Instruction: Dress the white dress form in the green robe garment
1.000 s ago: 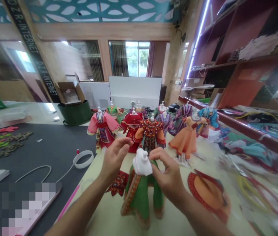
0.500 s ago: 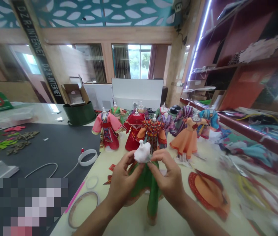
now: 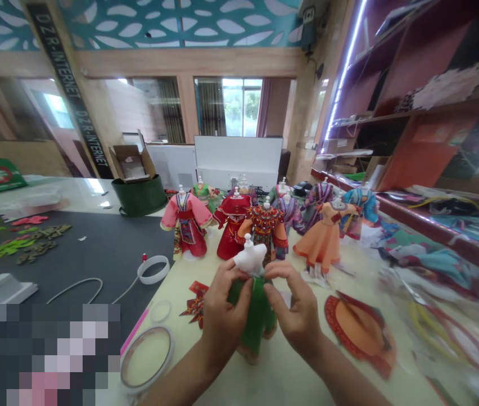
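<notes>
A small white dress form (image 3: 250,257) with a knobbed neck stands upright between my hands, tilted slightly. A green skirt (image 3: 253,316) with an orange-brown hem hangs around its waist. My left hand (image 3: 226,304) pinches the skirt's waist from the left, thumb in front and fingers behind. On the other side, my right hand (image 3: 294,304) grips the waist edge between thumb and forefinger. Behind the white form stands a miniature orange-and-red beaded costume (image 3: 267,225). Red pointed fabric pieces (image 3: 197,304) lie just left of my left hand.
Several dressed miniature forms, such as a pink robe (image 3: 187,223) and an orange dress (image 3: 321,242), stand behind. An orange fabric piece (image 3: 360,332) lies right, near scissors (image 3: 412,293). Tape rolls (image 3: 126,361) and a white ring (image 3: 153,270) are left. A green tub (image 3: 141,194) holds a cardboard box.
The white form has turned more upright and the green skirt has swung round to face me. My left thumb has moved in front of the waist. More of the red pieces shows.
</notes>
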A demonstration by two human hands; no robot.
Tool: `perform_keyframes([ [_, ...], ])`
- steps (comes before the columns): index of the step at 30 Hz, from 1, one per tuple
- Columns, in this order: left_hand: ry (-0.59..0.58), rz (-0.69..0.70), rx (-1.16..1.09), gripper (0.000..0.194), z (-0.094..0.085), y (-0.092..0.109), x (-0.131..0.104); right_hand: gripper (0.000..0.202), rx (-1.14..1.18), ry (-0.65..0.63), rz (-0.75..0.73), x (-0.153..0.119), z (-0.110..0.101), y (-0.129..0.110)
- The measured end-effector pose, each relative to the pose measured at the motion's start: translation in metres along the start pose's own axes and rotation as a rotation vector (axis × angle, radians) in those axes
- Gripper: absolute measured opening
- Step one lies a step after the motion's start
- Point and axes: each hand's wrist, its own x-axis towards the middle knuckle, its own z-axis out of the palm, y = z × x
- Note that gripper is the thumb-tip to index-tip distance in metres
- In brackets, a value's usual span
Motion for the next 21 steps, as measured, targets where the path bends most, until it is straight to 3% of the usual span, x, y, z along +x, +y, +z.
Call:
perform_keyframes([
  [2, -0.011, 0.077, 0.083, 0.004, -0.001, 0.003, -0.001, 0.017, 0.019, -0.003, 0.012, 0.000, -0.001, 0.001],
  [9, -0.048, 0.196, 0.278, 0.045, 0.001, -0.003, -0.009, 0.017, 0.070, 0.013, 0.051, -0.003, -0.004, 0.003],
  [21, 0.004, 0.353, 0.251, 0.021, -0.005, -0.008, -0.006, 0.019, 0.125, 0.014, 0.100, -0.002, -0.004, 0.009],
])
